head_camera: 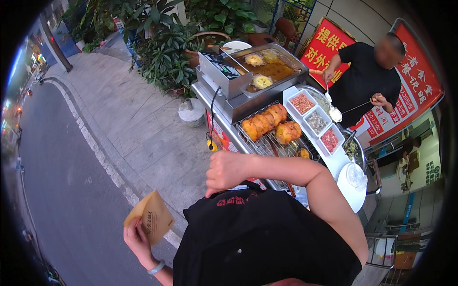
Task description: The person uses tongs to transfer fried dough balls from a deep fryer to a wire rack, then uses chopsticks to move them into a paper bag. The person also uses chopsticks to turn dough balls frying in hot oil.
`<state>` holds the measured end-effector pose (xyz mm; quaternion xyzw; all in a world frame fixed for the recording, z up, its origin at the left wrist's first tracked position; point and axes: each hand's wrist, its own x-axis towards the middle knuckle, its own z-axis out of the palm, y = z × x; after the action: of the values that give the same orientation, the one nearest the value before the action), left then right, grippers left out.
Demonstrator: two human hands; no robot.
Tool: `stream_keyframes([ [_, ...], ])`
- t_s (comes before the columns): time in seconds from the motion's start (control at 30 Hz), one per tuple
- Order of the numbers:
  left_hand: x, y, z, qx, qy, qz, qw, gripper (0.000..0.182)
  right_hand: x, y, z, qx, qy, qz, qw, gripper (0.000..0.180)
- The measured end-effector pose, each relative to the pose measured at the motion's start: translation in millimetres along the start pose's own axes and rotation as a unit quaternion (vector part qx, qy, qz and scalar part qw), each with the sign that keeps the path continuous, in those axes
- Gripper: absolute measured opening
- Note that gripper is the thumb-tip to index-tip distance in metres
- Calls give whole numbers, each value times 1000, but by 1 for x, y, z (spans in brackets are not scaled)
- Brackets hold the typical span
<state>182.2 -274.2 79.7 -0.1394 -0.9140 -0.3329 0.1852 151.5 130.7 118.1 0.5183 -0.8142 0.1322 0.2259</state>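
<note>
My left hand point(136, 236), with a pale bracelet on its wrist, holds a small brown paper bag point(158, 220) by its side, out over the kerb. The bag bears printed writing. Bent across in front of my body, my right hand point(227, 169) has curled fingers and its thumb pointing down. It is by the upper edge of my black garment point(264, 232); whether it grips the cloth is hidden. Beyond that arm, round golden fried cakes point(264, 121) stand in rows on a wire rack point(264, 152).
A fryer point(229, 80) holds hot oil point(277, 73) with cakes frying. White tubs point(316, 122) contain peanuts and other ingredients. Across the cart, a person in black point(372, 71) holds a spoon and a batter-filled ladle point(335, 114). A wooden chopstick point(274, 148) crosses the rack. Potted plants point(161, 68) stand behind.
</note>
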Motion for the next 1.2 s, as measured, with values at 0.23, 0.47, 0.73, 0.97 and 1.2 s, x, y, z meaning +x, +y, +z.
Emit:
stream_keyframes([
  [0.23,124,23,21,44,-113,239,963,28,-81,-25,-71,-125,-25,178,976,50],
  [0.47,217,221,201,-222,-245,586,740,21,-189,-296,-138,-357,-161,639,663,49],
  [0.73,23,456,236,-513,-378,757,143,18,65,-571,75,-476,-69,874,-60,49],
  [0.97,-117,448,152,-575,-372,677,-271,13,198,-465,223,-462,56,792,-395,49],
  [1.2,-51,463,211,-539,-359,759,-68,28,110,-557,68,-575,-43,799,-169,51],
])
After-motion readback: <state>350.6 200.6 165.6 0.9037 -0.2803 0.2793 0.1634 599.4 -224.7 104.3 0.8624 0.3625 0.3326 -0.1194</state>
